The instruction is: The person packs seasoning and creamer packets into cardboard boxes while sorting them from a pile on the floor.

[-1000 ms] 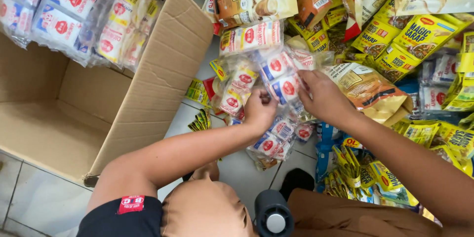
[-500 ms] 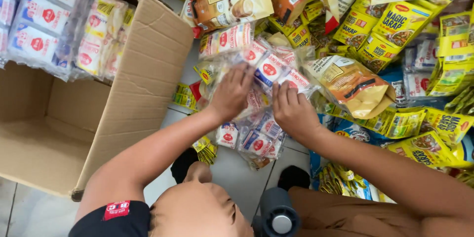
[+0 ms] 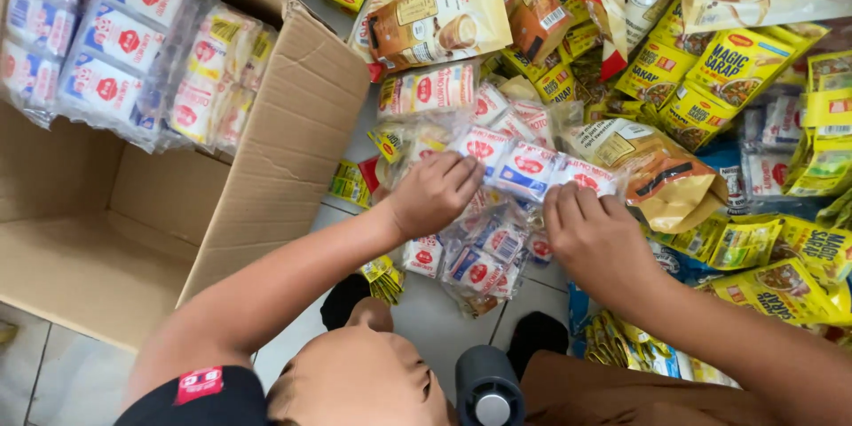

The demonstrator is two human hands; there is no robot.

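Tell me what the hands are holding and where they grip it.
Both hands hold a strip of small white sachets in clear wrap: the left hand grips its left end, the right hand its right end.

An open brown cardboard box [image 3: 266, 169] fills the left of the frame, with clear-wrapped bundles of white sachets [image 3: 98, 44] at its upper left. A strip of white-and-red sachets [image 3: 524, 164] lies at centre, above the grey tiled floor [image 3: 435, 311]. Yellow seasoning packets [image 3: 737, 67] occupy the upper right, beside a tan foil pouch [image 3: 657, 169].
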